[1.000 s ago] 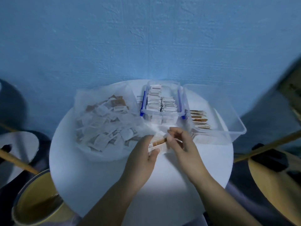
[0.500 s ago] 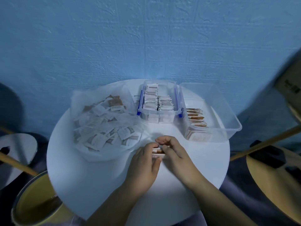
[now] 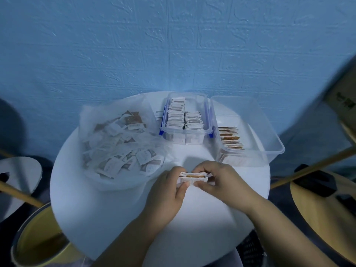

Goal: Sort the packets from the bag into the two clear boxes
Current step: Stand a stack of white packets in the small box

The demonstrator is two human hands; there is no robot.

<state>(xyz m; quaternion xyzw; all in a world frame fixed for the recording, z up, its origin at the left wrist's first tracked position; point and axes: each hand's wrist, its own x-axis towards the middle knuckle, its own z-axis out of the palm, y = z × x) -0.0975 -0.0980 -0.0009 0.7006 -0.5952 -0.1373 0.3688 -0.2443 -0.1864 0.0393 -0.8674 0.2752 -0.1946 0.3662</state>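
From the head view, the packets' print is too blurred to read, and curled fingers hide both ends of the small stack of packets point(image 3: 193, 176). A round white table point(image 3: 107, 209) stands against a blue textured wall point(image 3: 173, 45), carrying the bag point(image 3: 100, 112) at its left edge, the blue-latched box point(image 3: 185, 132) at the far edge and the larger clear box point(image 3: 273, 139) at the right. Near the table's middle, left hand point(image 3: 167, 191) and right hand point(image 3: 223, 182) each pinch one end of the stack.

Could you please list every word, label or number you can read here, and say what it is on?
No text here is legible.
Bagged packets: faint print, too small to read.
Stacked white packets: print too blurred.
Held packets: nothing legible.
Cardboard box at the right edge: dark marks, blurred, unreadable.
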